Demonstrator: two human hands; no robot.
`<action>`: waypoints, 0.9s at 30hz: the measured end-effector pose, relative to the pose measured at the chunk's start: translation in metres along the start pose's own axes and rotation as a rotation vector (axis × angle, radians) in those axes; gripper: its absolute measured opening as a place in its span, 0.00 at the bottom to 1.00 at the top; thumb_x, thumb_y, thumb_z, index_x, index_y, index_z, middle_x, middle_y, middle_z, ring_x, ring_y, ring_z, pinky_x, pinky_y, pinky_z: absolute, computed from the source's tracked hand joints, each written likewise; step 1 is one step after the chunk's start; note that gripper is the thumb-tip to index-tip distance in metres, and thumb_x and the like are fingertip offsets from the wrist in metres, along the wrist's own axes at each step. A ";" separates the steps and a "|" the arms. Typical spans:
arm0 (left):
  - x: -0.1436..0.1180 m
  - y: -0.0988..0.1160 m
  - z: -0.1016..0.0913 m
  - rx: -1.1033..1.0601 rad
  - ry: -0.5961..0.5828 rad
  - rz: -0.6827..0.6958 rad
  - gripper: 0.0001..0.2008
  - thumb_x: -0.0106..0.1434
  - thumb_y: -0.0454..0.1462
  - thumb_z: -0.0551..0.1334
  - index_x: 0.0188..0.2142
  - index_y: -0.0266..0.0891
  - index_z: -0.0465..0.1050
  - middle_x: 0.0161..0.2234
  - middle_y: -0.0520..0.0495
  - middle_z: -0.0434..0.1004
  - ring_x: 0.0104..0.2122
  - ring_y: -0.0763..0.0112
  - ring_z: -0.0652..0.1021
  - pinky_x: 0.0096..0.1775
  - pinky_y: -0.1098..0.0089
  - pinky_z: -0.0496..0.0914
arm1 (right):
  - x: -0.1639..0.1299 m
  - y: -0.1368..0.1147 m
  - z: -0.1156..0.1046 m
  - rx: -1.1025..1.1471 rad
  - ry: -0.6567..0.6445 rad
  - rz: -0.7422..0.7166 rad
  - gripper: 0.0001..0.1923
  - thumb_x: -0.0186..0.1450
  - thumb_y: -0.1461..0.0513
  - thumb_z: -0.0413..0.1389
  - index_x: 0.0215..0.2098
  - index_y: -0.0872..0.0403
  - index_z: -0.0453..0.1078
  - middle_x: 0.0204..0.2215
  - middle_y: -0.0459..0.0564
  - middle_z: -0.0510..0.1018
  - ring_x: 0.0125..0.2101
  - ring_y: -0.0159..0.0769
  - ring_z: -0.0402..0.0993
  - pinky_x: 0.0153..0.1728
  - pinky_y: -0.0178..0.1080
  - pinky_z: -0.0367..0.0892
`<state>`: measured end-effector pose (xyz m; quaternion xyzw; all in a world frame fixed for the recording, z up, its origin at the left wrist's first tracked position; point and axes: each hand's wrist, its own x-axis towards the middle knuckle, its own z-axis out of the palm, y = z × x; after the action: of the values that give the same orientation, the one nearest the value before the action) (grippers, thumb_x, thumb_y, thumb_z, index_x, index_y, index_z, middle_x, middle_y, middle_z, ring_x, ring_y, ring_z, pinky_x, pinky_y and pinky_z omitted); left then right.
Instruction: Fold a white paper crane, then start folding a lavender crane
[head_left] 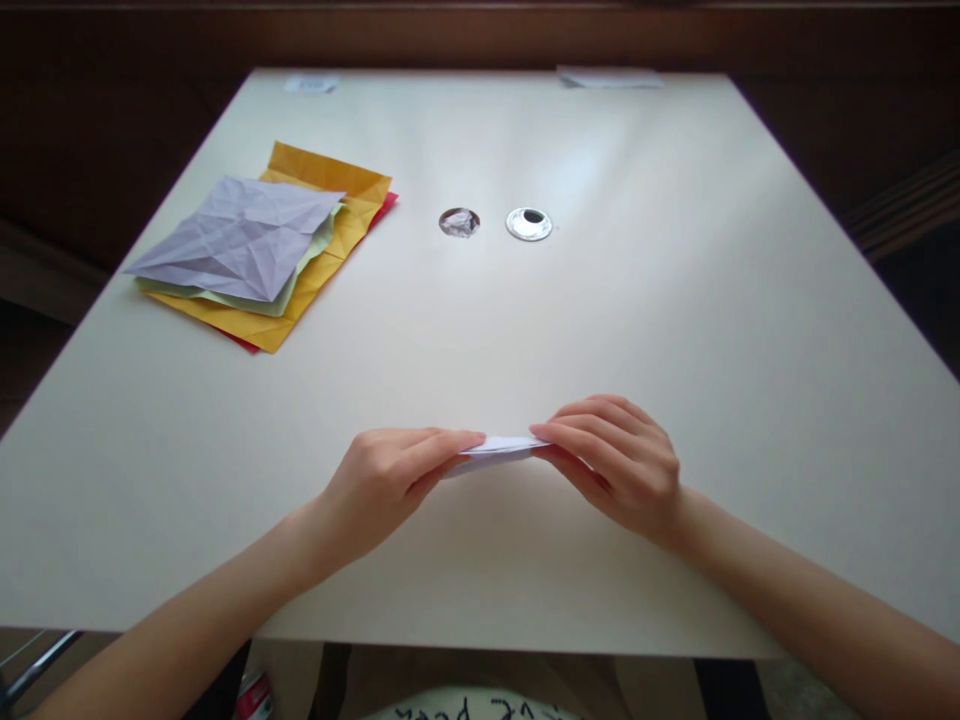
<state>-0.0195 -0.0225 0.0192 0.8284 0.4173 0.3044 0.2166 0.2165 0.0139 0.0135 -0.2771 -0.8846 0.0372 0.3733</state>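
A small folded piece of white paper (504,450) is held between my two hands, above the near part of the white table. My left hand (394,475) pinches its left end between thumb and fingers. At its right end, my right hand (615,460) grips the paper in the same way, with the other fingers curled together. The paper appears nearly edge-on, as a thin layered strip, so its full shape cannot be seen. Both ends are partly covered by my fingers.
A stack of creased sheets lies at the table's left: pale purple paper (240,235) on top, light green and yellow paper (341,240) beneath, red at the bottom. Two round holes (459,223) with metallic-looking contents sit mid-table. White labels (611,78) are at the far edge.
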 end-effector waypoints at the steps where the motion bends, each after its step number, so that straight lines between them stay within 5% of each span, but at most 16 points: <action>1: 0.002 0.001 -0.001 -0.078 -0.007 -0.080 0.10 0.63 0.33 0.56 0.43 0.41 0.72 0.37 0.51 0.80 0.33 0.75 0.79 0.35 0.77 0.73 | 0.000 -0.002 -0.002 0.013 0.007 0.030 0.09 0.60 0.66 0.57 0.39 0.51 0.68 0.23 0.46 0.78 0.25 0.33 0.73 0.28 0.37 0.67; 4: 0.007 0.001 -0.005 -0.260 -0.093 -0.298 0.07 0.63 0.35 0.57 0.40 0.40 0.73 0.30 0.54 0.80 0.28 0.76 0.78 0.29 0.80 0.72 | -0.002 -0.005 -0.003 0.066 0.000 0.178 0.05 0.61 0.66 0.55 0.37 0.53 0.68 0.22 0.45 0.76 0.21 0.29 0.68 0.24 0.33 0.64; 7: 0.008 -0.004 -0.003 -0.202 -0.123 -0.383 0.08 0.64 0.38 0.56 0.40 0.40 0.73 0.29 0.53 0.79 0.27 0.75 0.77 0.26 0.78 0.72 | -0.006 -0.003 0.002 0.082 -0.107 0.357 0.02 0.63 0.64 0.53 0.34 0.54 0.68 0.22 0.44 0.75 0.20 0.26 0.68 0.22 0.30 0.62; 11: 0.005 -0.010 0.007 0.155 0.095 -0.192 0.13 0.63 0.36 0.57 0.48 0.38 0.68 0.47 0.43 0.73 0.47 0.65 0.73 0.48 0.61 0.70 | -0.012 0.005 0.013 -0.046 -0.235 0.458 0.05 0.64 0.61 0.52 0.33 0.54 0.68 0.23 0.43 0.76 0.20 0.27 0.70 0.21 0.30 0.60; 13: 0.003 -0.011 0.011 0.187 0.065 -0.029 0.14 0.63 0.33 0.56 0.50 0.37 0.67 0.51 0.42 0.70 0.52 0.65 0.70 0.52 0.61 0.67 | -0.013 0.008 0.016 -0.110 -0.245 0.466 0.06 0.64 0.60 0.51 0.34 0.54 0.68 0.23 0.43 0.76 0.20 0.27 0.69 0.21 0.31 0.59; 19: -0.001 -0.014 0.017 0.247 -0.247 0.184 0.17 0.66 0.31 0.51 0.53 0.38 0.63 0.55 0.46 0.67 0.56 0.65 0.65 0.53 0.62 0.67 | -0.011 0.012 0.017 -0.270 -0.182 0.320 0.06 0.62 0.61 0.53 0.34 0.55 0.68 0.30 0.52 0.75 0.30 0.38 0.70 0.29 0.39 0.65; 23: 0.000 -0.015 0.016 0.315 -0.220 0.178 0.16 0.67 0.31 0.50 0.53 0.38 0.64 0.54 0.45 0.68 0.56 0.65 0.67 0.52 0.61 0.68 | -0.010 0.012 0.015 -0.050 -0.107 0.123 0.09 0.61 0.66 0.54 0.41 0.54 0.68 0.39 0.54 0.76 0.40 0.39 0.71 0.39 0.43 0.69; 27: 0.001 -0.015 0.016 0.341 -0.170 0.181 0.16 0.66 0.31 0.51 0.52 0.37 0.66 0.53 0.45 0.70 0.54 0.64 0.69 0.50 0.62 0.70 | -0.011 0.010 0.015 0.137 -0.218 -0.004 0.11 0.62 0.68 0.53 0.42 0.52 0.69 0.40 0.50 0.78 0.42 0.36 0.73 0.42 0.41 0.72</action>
<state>-0.0162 -0.0154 -0.0012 0.9099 0.3670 0.1763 0.0795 0.2170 0.0190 -0.0074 -0.2435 -0.9159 0.1264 0.2931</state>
